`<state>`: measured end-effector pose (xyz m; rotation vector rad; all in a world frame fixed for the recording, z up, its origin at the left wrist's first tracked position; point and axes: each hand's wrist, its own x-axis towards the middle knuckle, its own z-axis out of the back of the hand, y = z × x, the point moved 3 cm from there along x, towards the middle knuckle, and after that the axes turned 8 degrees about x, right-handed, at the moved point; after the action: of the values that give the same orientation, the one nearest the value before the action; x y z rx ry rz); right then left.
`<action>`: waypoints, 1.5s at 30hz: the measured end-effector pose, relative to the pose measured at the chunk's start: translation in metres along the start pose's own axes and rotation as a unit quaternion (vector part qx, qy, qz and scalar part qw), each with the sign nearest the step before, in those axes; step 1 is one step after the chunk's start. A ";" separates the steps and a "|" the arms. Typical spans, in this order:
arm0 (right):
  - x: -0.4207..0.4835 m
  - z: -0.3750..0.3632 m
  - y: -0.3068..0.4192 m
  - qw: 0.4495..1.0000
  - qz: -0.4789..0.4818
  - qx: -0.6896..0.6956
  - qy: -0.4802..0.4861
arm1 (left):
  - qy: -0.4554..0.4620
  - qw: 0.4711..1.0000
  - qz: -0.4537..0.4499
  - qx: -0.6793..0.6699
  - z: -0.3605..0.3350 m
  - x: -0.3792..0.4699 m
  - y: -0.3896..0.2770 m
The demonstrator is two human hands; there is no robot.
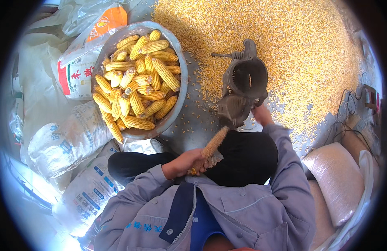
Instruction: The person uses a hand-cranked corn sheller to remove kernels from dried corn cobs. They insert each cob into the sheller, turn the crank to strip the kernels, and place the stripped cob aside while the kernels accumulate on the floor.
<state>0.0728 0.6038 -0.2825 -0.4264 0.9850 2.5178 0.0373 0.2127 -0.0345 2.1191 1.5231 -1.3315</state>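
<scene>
My left hand (193,161) is closed around a stripped corn cob (216,141) just above my lap. A few yellow kernels show at the cob's lower end, and pale husk-like scraps lie against my fingers. Beyond my knee stands a dark metal hand-crank corn sheller (248,77), with a round open mouth and a spring-loaded bolt on its left. My right hand (261,114) is curled against the sheller's lower right side, gripping a part there; the machine hides some of its fingers. Left of the sheller, a round tub (182,67) holds many unshelled ears of corn (137,103).
Loose corn kernels (293,53) spread over the floor beyond and right of the sheller. Printed woven sacks (72,141) and plastic sheeting (39,72) lie at left. Filled bags (333,182) rest at right, near a black cable (337,122). One ear overhangs the tub's near rim.
</scene>
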 end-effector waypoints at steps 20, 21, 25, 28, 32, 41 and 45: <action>-0.180 0.174 0.330 0.923 0.179 0.298 -0.163 | 0.013 0.936 -0.335 -0.109 -0.018 -0.038 -0.054; -0.172 0.165 0.348 0.925 0.114 0.342 -0.122 | 0.025 0.937 -0.334 -0.102 -0.025 -0.043 -0.057; -0.148 0.144 0.396 0.855 0.070 0.510 0.053 | 0.068 0.926 -0.360 -0.085 -0.049 -0.060 -0.069; -0.127 0.152 0.407 0.868 0.097 0.487 -0.001 | 0.018 0.932 -0.348 -0.098 -0.058 -0.070 -0.065; -0.111 0.164 0.406 0.882 0.131 0.438 -0.115 | -0.084 0.925 -0.368 -0.046 -0.058 -0.072 -0.057; -0.096 0.144 0.396 0.894 0.106 0.385 -0.205 | -0.277 0.858 -0.422 0.097 -0.058 -0.034 -0.069; -0.088 0.145 0.393 0.875 0.129 0.421 -0.201 | -0.204 0.889 -0.410 0.011 -0.051 -0.013 -0.074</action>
<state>-0.0543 0.4190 0.0821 0.4995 1.8700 1.9540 0.0022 0.2686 0.0278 1.0545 2.2774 -1.8683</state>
